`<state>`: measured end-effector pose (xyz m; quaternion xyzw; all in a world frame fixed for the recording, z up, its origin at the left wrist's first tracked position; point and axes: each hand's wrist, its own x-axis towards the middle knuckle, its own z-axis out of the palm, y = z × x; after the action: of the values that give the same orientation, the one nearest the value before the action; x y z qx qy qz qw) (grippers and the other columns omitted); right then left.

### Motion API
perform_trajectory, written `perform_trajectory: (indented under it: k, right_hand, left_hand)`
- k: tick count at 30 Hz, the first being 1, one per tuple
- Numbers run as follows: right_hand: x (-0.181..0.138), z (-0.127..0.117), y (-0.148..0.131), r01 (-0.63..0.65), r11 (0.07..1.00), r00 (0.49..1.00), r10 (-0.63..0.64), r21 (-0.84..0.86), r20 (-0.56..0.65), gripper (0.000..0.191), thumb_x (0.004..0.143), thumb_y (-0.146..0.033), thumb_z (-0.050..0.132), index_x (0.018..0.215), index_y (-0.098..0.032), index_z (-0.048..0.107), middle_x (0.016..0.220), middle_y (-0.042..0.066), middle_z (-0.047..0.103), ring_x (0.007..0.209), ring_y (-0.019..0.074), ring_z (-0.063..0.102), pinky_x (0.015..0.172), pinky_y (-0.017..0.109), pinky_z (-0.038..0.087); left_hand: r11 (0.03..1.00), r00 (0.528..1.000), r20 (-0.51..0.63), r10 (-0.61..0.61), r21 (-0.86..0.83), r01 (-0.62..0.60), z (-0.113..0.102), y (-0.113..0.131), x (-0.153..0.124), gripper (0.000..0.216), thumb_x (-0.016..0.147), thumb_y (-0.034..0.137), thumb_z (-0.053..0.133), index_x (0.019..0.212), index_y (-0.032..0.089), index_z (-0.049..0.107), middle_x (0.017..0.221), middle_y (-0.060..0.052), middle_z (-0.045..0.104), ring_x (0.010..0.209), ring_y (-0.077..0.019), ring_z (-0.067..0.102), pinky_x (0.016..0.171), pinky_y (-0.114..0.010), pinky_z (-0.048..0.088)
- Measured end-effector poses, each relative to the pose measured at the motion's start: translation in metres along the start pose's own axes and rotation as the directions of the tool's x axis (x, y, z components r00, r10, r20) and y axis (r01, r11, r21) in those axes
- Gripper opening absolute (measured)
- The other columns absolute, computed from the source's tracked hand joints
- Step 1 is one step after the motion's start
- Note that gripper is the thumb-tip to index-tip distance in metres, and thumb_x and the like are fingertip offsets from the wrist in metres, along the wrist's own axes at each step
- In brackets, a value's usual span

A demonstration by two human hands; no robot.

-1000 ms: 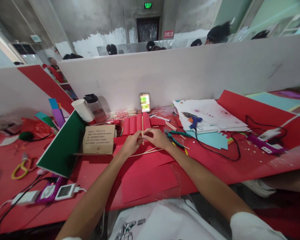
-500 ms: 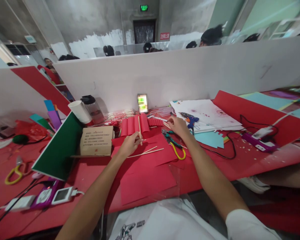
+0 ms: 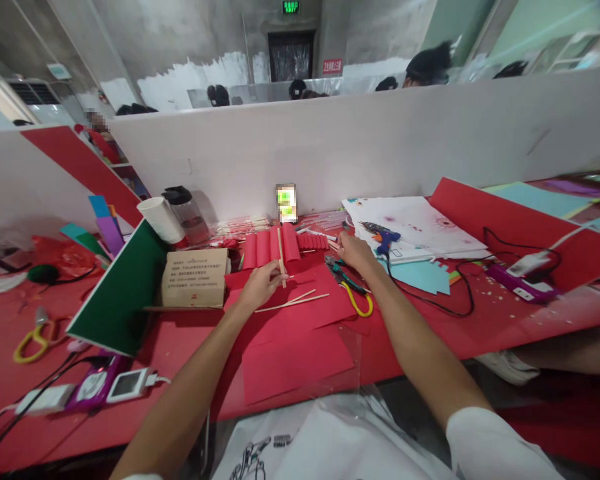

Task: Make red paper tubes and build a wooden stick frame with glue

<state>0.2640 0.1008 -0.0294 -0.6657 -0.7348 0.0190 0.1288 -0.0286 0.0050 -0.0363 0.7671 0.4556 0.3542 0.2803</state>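
Observation:
My left hand [image 3: 264, 285] is closed on a thin wooden stick [image 3: 281, 250], which stands nearly upright in front of several rolled red paper tubes [image 3: 263, 248]. To the right, my right hand [image 3: 354, 252] has its fingers pinched together beside a short row of thinner red rolls [image 3: 313, 241]. Thin pale sticks lie at its fingertips; what it grips is too small to make out. Flat red paper sheets [image 3: 297, 367] spread below both hands, with loose wooden sticks [image 3: 300, 301] on them. Pliers with yellow and teal handles [image 3: 360, 301] rest under my right wrist.
A cardboard box [image 3: 194, 279] and a leaning green board [image 3: 123, 293] stand at left, near scissors [image 3: 33, 343] and a purple power strip [image 3: 93, 390]. At right lie a blue glue gun [image 3: 386, 239], white sheets [image 3: 420, 223] and a black cord [image 3: 445, 310]. A lit phone [image 3: 287, 203] leans on the partition.
The view has shifted slightly. My right hand has moved a little, its fingertips now lower by the pale sticks. My left hand keeps holding the wooden stick in about the same place.

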Motion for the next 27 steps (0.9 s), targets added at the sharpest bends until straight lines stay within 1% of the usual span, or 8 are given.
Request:
perform_trajectory:
  k: [4,7,10,13,17,22,24,27]
  right_hand:
    - [-0.006,-0.01,-0.007,-0.03,0.996,0.999,0.033,0.081,-0.038,0.034,0.096,-0.018,0.045,0.128,-0.014,0.053,0.113,0.021,0.071,0.099,0.0343,0.07,0.08,0.039,0.047]
    - [-0.009,-0.012,-0.009,-0.039,0.991,0.998,0.046,0.125,-0.05,0.035,0.096,-0.017,0.041,0.129,-0.013,0.052,0.117,0.022,0.07,0.099,0.034,0.07,0.081,0.04,0.048]
    - [-0.01,-0.011,-0.005,-0.073,0.992,0.997,0.076,0.105,-0.029,0.034,0.099,-0.024,0.041,0.129,-0.013,0.054,0.113,0.022,0.071,0.1,0.0346,0.069,0.084,0.041,0.048]
    - [-0.012,-0.015,0.001,-0.078,0.994,0.996,0.081,0.08,-0.039,0.035,0.102,-0.032,0.04,0.125,-0.013,0.059,0.113,0.023,0.071,0.106,0.0344,0.068,0.086,0.04,0.048]
    - [-0.014,-0.025,0.0,-0.013,0.994,0.992,0.026,0.111,-0.123,0.038,0.104,-0.029,0.031,0.122,-0.013,0.06,0.114,0.023,0.07,0.107,0.0349,0.067,0.086,0.04,0.047]
    - [-0.016,-0.023,-0.014,0.066,0.955,0.987,-0.02,0.289,-0.16,0.039,0.097,-0.023,0.041,0.134,-0.012,0.048,0.117,0.02,0.071,0.096,0.0344,0.069,0.078,0.038,0.047]
    - [-0.017,-0.019,-0.019,0.134,0.921,0.98,-0.067,0.366,-0.19,0.041,0.1,-0.028,0.04,0.138,-0.014,0.049,0.122,0.018,0.071,0.1,0.0337,0.069,0.08,0.037,0.048]
    - [-0.017,-0.013,-0.02,0.272,0.864,0.95,-0.173,0.423,-0.259,0.045,0.106,-0.04,0.034,0.145,-0.023,0.05,0.134,0.011,0.068,0.115,0.0305,0.066,0.089,0.035,0.048]
  left_hand:
    - [0.996,0.999,-0.026,-0.023,-0.085,0.02,-0.01,-0.004,0.001,0.015,0.093,0.034,0.062,0.089,0.02,0.059,0.08,-0.006,0.076,0.081,-0.022,0.075,0.076,-0.03,0.055]
    - [0.999,0.994,-0.108,-0.031,-0.037,0.027,-0.019,-0.007,0.001,0.018,0.091,0.037,0.065,0.092,0.02,0.062,0.083,-0.007,0.077,0.08,-0.0233,0.075,0.076,-0.032,0.057]
    - [0.999,0.987,-0.158,-0.036,-0.004,0.036,-0.026,-0.006,0.0,0.021,0.09,0.04,0.067,0.094,0.02,0.064,0.085,-0.008,0.078,0.08,-0.0243,0.075,0.077,-0.034,0.058]
    - [0.999,0.986,-0.161,-0.041,-0.002,0.041,-0.028,-0.004,0.0,0.021,0.09,0.04,0.067,0.093,0.02,0.064,0.085,-0.008,0.078,0.081,-0.0249,0.075,0.077,-0.034,0.058]
    - [0.998,0.993,-0.096,-0.064,-0.015,0.063,-0.024,-0.002,0.0,0.018,0.09,0.038,0.065,0.092,0.02,0.062,0.086,-0.009,0.078,0.083,-0.0251,0.076,0.076,-0.033,0.058]
    - [0.997,0.999,0.001,-0.049,-0.053,0.049,-0.015,-0.009,-0.001,0.016,0.091,0.036,0.063,0.09,0.019,0.06,0.076,-0.006,0.074,0.074,-0.0226,0.074,0.072,-0.032,0.057]
    - [0.996,0.999,0.023,-0.048,-0.078,0.049,-0.014,-0.011,-0.001,0.016,0.092,0.035,0.063,0.09,0.02,0.059,0.075,-0.005,0.074,0.073,-0.0219,0.074,0.072,-0.031,0.057]
    - [0.994,0.998,0.038,-0.049,-0.096,0.052,-0.014,-0.013,-0.001,0.017,0.092,0.036,0.063,0.089,0.02,0.059,0.076,-0.005,0.074,0.074,-0.0213,0.074,0.072,-0.031,0.057]
